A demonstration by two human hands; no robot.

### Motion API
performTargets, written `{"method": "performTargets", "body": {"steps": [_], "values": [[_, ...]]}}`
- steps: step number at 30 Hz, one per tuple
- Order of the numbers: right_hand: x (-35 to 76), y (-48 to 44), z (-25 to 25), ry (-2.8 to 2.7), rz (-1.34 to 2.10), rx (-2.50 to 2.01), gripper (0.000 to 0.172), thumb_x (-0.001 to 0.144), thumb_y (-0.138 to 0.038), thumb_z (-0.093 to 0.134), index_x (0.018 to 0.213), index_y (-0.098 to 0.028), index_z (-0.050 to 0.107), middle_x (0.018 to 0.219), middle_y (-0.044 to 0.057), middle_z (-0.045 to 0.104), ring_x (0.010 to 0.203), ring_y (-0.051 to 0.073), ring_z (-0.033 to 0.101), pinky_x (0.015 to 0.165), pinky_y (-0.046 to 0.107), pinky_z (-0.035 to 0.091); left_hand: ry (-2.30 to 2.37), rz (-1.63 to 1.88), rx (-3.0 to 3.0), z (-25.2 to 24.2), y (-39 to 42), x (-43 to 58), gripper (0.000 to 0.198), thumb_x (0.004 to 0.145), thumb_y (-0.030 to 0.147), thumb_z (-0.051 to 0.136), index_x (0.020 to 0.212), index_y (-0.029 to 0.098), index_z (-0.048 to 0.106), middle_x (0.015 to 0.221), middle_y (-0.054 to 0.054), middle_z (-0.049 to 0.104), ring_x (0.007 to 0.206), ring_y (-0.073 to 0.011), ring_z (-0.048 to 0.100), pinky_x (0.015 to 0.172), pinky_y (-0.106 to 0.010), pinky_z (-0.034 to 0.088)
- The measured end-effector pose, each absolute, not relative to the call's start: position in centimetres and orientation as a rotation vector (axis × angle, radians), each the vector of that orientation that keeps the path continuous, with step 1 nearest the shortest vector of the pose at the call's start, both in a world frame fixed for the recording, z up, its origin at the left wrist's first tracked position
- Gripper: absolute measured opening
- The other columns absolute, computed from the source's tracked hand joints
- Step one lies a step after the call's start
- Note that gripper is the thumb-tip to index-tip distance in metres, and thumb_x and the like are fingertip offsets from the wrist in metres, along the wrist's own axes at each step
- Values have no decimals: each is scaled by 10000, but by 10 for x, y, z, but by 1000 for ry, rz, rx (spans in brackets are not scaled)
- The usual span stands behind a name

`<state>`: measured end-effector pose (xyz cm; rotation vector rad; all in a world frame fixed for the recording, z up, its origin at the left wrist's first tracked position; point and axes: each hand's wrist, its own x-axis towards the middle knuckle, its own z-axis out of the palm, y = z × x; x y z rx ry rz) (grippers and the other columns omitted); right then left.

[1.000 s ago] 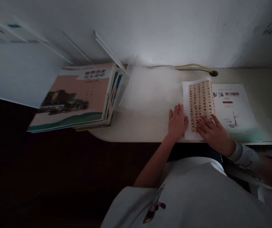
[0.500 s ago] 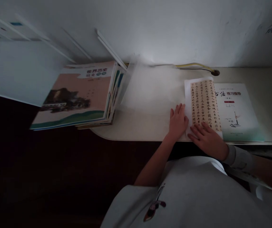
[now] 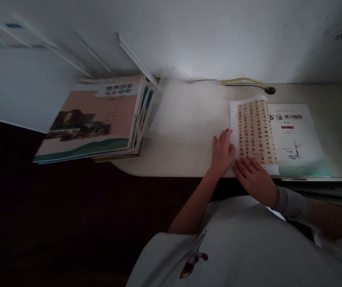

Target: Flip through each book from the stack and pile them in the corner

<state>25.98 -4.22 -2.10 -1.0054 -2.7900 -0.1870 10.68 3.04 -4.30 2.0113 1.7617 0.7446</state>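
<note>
Two flat open hands on a white sheet with tan calligraphy panel (image 3: 253, 131), near the front edge of the cream desk (image 3: 171, 165).

At the desk's left corner, a stack of books (image 3: 138, 139) lies with a pink-covered history book (image 3: 89, 119) on top, partly over the edge. Right of it is a translucent plastic sheet (image 3: 189, 107). The left hand (image 3: 223, 153) lies open, its fingers touching the sheet's left edge. The right hand (image 3: 256, 179) lies open with fingers a little spread on the sheet's lower edge, and neither hand grips. The sheet partly covers a white-and-green calligraphy book (image 3: 296, 135) near the desk's right side.
</note>
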Motion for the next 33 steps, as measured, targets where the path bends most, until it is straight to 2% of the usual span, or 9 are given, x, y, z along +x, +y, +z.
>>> {"method": "performTargets", "body": {"steps": [3,5,8,11,15,18,21,25,33], "values": [[278,-22,4,-2819,153,-803,402,923,-272,483,1310,-181,547,1263,125,625,1184,239,572,1025,469,440,1787,612,2074,-42,30,110,493,855,148,395,1345,136,443,1464,-119,430,1394,-228,326,1168,-498,178],[299,12,21,-2740,327,-810,457,951,-351,428,1387,-218,458,1373,104,540,1291,213,475,1062,444,406,1791,570,2106,-42,29,110,474,875,175,403,1346,152,449,1462,-113,435,1397,-237,319,1165,-512,171],[330,85,24,-2513,306,-1108,589,946,-480,380,1446,-169,366,1497,140,371,1399,265,307,1091,493,348,1790,572,2132,-43,29,109,451,899,186,385,1344,162,455,1454,-112,445,1396,-229,323,1163,-507,178],[346,153,-2,-2434,336,-1312,723,920,-580,352,1475,-121,289,1548,182,234,1437,315,180,1097,541,299,1815,604,2129,-44,29,108,427,931,230,366,1344,169,457,1461,-116,435,1398,-231,318,1155,-511,193],[342,197,-39,-2336,516,-1416,795,885,-665,320,1476,-133,285,1559,176,203,1444,313,151,1119,556,241,1726,607,2338,-29,20,118,569,928,463,409,1405,154,386,1509,-162,344,1435,-304,208,1143,-571,145],[332,201,-53,-2231,564,-1427,864,790,-742,428,1444,-180,376,1563,132,220,1445,346,114,1137,569,186,1283,511,2725,-8,7,136,729,875,597,435,1451,169,312,1546,-166,260,1445,-355,127,1127,-614,112],[327,198,-58,-2190,555,-1413,847,751,-735,496,1420,-220,424,1557,98,250,1440,371,110,1131,608,155,897,342,2947,4,-3,153,576,943,463,371,1449,192,315,1556,-123,255,1444,-318,157,1131,-591,136],[326,197,-60,-2182,540,-1415,820,753,-664,547,1428,-219,412,1555,96,254,1439,368,123,1123,615,172,956,167,2979,-8,-9,161,476,964,202,275,1430,139,348,1530,-120,320,1426,-268,234,1131,-527,201],[326,194,-61,-2271,445,-1434,780,755,-540,620,1415,-170,431,1551,129,254,1438,376,116,1137,580,180,1151,258,2941,-45,-20,170,499,956,205,303,1453,169,330,1537,-87,316,1401,-279,293,1116,-513,261]]}}
